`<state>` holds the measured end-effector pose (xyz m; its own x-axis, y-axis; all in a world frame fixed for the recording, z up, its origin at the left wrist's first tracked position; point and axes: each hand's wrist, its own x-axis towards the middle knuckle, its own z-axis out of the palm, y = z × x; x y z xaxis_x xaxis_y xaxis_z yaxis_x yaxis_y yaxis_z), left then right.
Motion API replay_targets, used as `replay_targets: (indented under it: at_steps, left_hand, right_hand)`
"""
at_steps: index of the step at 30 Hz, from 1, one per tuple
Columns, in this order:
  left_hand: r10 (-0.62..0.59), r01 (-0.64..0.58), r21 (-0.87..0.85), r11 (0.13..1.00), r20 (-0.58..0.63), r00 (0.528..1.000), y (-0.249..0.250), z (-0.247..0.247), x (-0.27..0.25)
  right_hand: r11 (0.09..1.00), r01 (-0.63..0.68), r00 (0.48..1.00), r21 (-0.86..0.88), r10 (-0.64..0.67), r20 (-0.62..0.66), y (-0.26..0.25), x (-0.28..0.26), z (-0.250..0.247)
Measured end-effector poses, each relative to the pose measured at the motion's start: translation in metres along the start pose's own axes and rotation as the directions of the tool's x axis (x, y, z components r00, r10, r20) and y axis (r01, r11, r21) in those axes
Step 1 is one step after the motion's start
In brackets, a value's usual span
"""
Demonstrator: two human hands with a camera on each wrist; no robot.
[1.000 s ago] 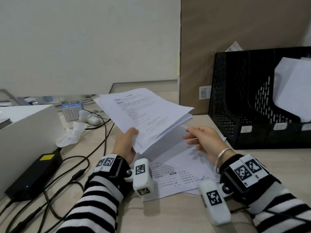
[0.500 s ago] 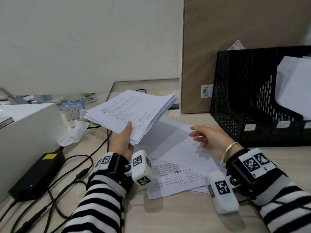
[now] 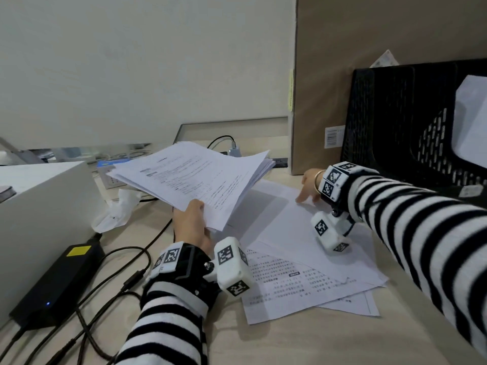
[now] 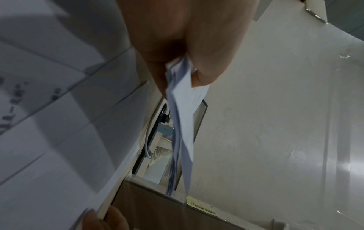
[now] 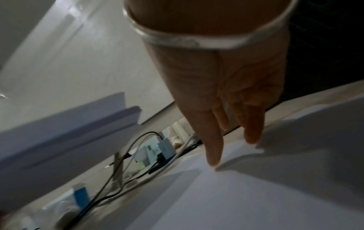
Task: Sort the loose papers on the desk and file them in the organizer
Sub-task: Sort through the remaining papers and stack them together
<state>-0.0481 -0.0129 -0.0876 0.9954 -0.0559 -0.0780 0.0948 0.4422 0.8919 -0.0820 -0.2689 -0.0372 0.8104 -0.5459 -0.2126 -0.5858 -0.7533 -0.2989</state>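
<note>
My left hand (image 3: 191, 225) grips a thick stack of printed papers (image 3: 195, 177) by its near corner and holds it above the desk; the left wrist view shows thumb and fingers pinching the stack's edge (image 4: 183, 96). Several loose white sheets (image 3: 297, 248) lie spread on the desk below and to the right. My right hand (image 3: 308, 188) reaches to their far edge with straight fingers (image 5: 213, 149) touching the top sheet (image 5: 236, 194). The black mesh organizer (image 3: 395, 122) stands at the right, with a white sheet (image 3: 471, 119) in one slot.
A brown cardboard panel (image 3: 369, 48) stands behind the organizer. A white box (image 3: 39, 201) fills the left side, with a black power adapter (image 3: 58, 280) and tangled cables (image 3: 110, 285) in front of it. A crumpled tissue (image 3: 116, 209) lies beyond the stack.
My left hand has lowered the stack and tilted it flatter. My right hand has let go of the stack and reached forward to the far edge of the sheets on the desk.
</note>
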Motion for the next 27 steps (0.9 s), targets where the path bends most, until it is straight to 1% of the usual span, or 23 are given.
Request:
replay_targets:
  at_steps: [1, 2, 4, 5, 8, 11, 13, 14, 16, 18, 20, 22, 23, 24, 25, 26, 27]
  left_hand:
    - [0.009, -0.009, 0.009, 1.000, 0.001, 1.000, 0.000, 0.001, -0.001]
    - [0.016, -0.016, 0.014, 1.000, -0.001, 1.000, 0.000, 0.001, 0.000]
    - [0.016, -0.016, 0.008, 1.000, -0.006, 1.000, 0.000, 0.002, 0.001]
    - [0.015, -0.015, 0.005, 1.000, -0.014, 1.000, 0.000, 0.002, 0.001]
    - [0.028, -0.027, 0.021, 0.999, -0.016, 0.999, 0.000, 0.002, 0.001]
    - [0.028, -0.027, 0.043, 0.999, -0.011, 1.000, 0.001, 0.003, -0.001]
    - [0.019, -0.018, 0.048, 0.999, -0.022, 1.000, 0.002, 0.003, -0.003]
    - [0.012, -0.010, 0.046, 0.999, -0.028, 1.000, 0.003, 0.002, -0.005]
    - [0.003, -0.001, 0.062, 0.998, -0.034, 0.999, 0.005, 0.002, -0.009]
    - [0.016, -0.011, 0.102, 0.995, -0.043, 0.999, 0.009, 0.002, -0.014]
    - [0.039, -0.031, 0.144, 0.989, -0.054, 0.998, 0.011, 0.003, -0.019]
    - [0.036, -0.026, 0.149, 0.989, -0.064, 0.997, 0.013, 0.002, -0.021]
    - [0.031, -0.020, 0.141, 0.990, -0.078, 0.996, 0.013, 0.002, -0.021]
    - [0.029, -0.016, 0.145, 0.989, -0.088, 0.996, 0.014, 0.002, -0.023]
    - [0.029, -0.015, 0.154, 0.988, -0.094, 0.995, 0.014, 0.002, -0.023]
    - [0.031, -0.016, 0.158, 0.987, -0.096, 0.995, 0.014, 0.002, -0.023]
    - [0.031, -0.016, 0.157, 0.987, -0.095, 0.995, 0.014, 0.003, -0.024]
  right_hand:
    - [0.993, -0.007, 0.999, -0.117, 0.011, 0.034, 0.001, 0.005, -0.002]
    - [0.982, -0.015, 0.998, -0.188, 0.027, 0.062, 0.001, 0.008, -0.003]
    - [0.969, -0.035, 0.997, -0.244, 0.051, 0.062, -0.001, 0.009, -0.007]
    - [0.972, -0.055, 0.996, -0.228, 0.069, 0.052, -0.002, 0.007, -0.009]
    - [0.979, -0.045, 0.999, -0.200, 0.047, 0.005, -0.001, 0.004, -0.009]
    - [0.992, -0.055, 0.990, -0.117, 0.039, -0.136, 0.007, 0.016, -0.007]
    - [0.996, -0.048, 0.984, -0.076, 0.034, -0.178, 0.009, 0.015, -0.007]
    - [0.995, -0.049, 0.976, -0.084, 0.030, -0.215, 0.009, 0.012, -0.007]
    - [0.998, -0.061, 0.939, -0.036, 0.045, -0.341, 0.013, 0.006, -0.011]
    - [0.996, -0.046, 0.897, 0.074, 0.074, -0.435, 0.019, 0.003, -0.017]
    - [0.983, 0.007, 0.851, 0.181, 0.089, -0.517, 0.025, 0.000, -0.025]
    - [0.939, 0.124, 0.789, 0.322, 0.104, -0.605, 0.027, -0.006, -0.034]
    - [0.882, 0.211, 0.742, 0.422, 0.136, -0.656, 0.027, -0.011, -0.039]
    - [0.790, 0.311, 0.699, 0.528, 0.186, -0.690, 0.027, -0.018, -0.045]
    - [0.695, 0.416, 0.659, 0.587, 0.214, -0.721, 0.028, -0.027, -0.052]
    - [0.623, 0.499, 0.632, 0.603, 0.214, -0.745, 0.029, -0.037, -0.057]
    - [0.580, 0.565, 0.611, 0.587, 0.184, -0.770, 0.032, -0.047, -0.062]
